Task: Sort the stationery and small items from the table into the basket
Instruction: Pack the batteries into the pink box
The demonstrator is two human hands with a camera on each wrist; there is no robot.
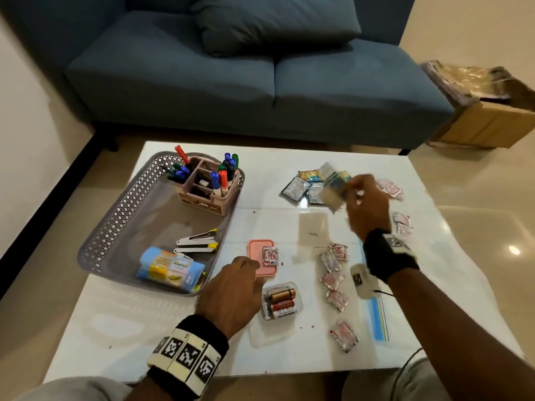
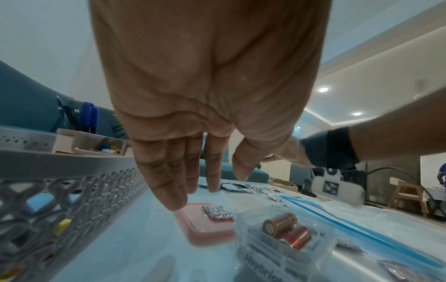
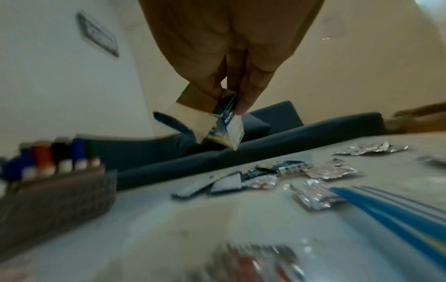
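Right hand (image 1: 367, 204) pinches sachets (image 3: 218, 116) – blurred – above table; left hand (image 2: 193, 118) slack over pink lid (image 2: 205, 227).

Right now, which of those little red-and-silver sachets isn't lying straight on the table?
The sachet on the pink lid, just past the left hand. The other red-and-silver ones lie straight on the table.

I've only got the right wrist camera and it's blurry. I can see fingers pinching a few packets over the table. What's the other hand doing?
Observer: The left hand is open and holds nothing. Its straight fingers point at the near corner of the pink lid.
Operator: Anything on that lid?
Observer: One foil sachet lies on it.
Operator: What's in the basket besides the markers?
Observer: The basket also holds two staplers and a blue roll pack.
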